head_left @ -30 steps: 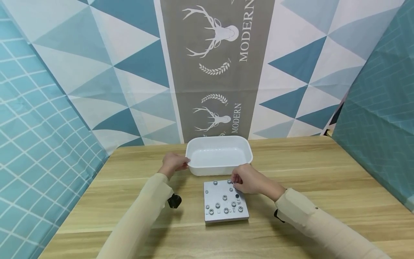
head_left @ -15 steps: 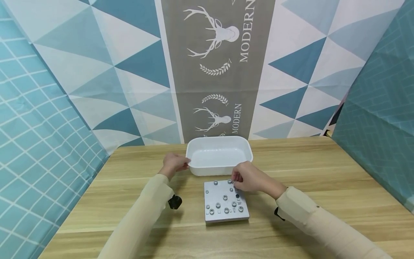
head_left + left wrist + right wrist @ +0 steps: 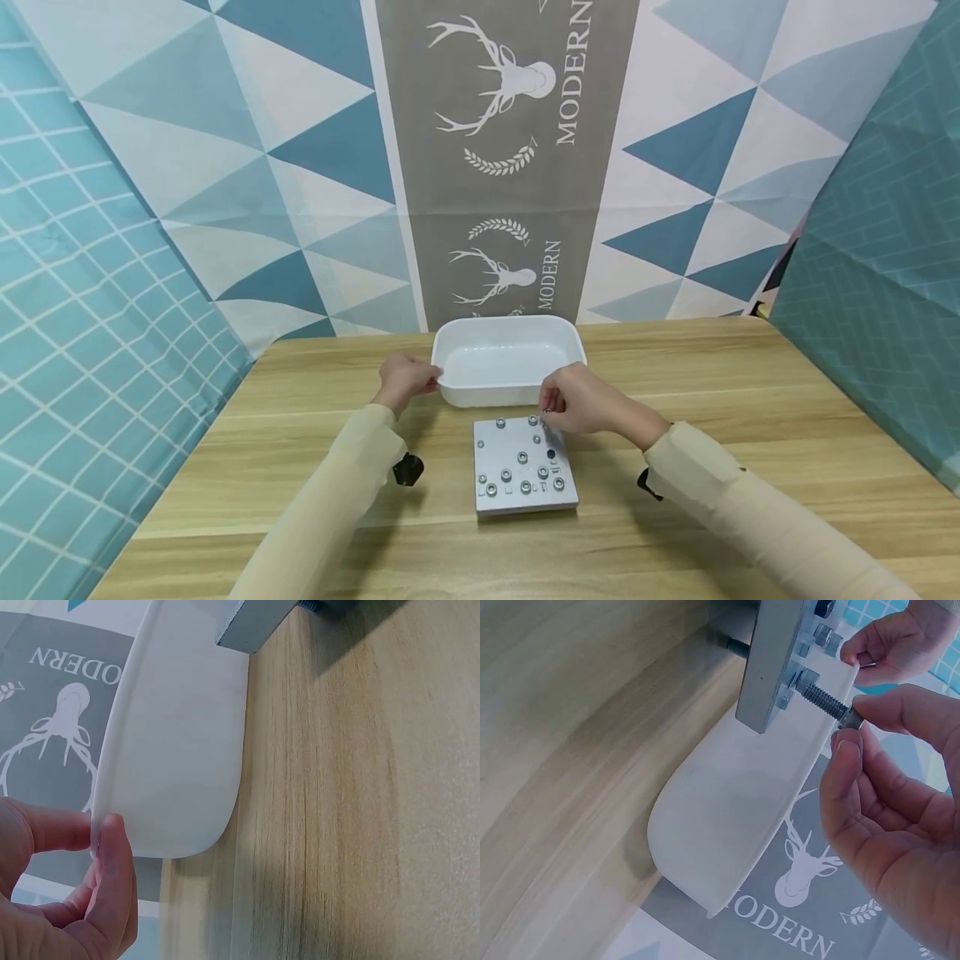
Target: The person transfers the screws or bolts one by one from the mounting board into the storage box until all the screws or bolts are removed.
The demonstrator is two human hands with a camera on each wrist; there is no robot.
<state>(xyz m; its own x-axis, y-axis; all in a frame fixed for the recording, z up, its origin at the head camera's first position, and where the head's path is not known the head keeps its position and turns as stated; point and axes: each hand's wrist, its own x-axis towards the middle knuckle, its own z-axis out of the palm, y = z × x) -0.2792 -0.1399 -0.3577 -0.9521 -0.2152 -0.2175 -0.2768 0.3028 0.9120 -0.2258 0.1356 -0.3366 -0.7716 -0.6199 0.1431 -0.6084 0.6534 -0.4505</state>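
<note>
In the head view my right hand (image 3: 585, 402) is over the far right corner of a silver metal block (image 3: 495, 458) set with several socket-head bolts. Between thumb and fingertips it pinches a bolt (image 3: 826, 703) by its head. The threaded shank shows outside the block, its tip close to the block's face beside other bolt heads. My left hand (image 3: 406, 379) grips the left rim of a white tray (image 3: 176, 742), thumb on one side and fingers on the other. The tray stands just behind the block, and its visible inside holds nothing.
Block and tray sit on a wood-grain table (image 3: 300, 467). A patterned cloth (image 3: 502, 192) hangs behind it, with blue tiled cloth (image 3: 97, 317) at the left and teal cloth (image 3: 877, 250) at the right. A black hole (image 3: 551, 455) shows in the block's top.
My right hand has risen slightly away from the block, and more of the bolt shows below its fingers. The left hand keeps its grip on the tray; block and tray stay in place.
</note>
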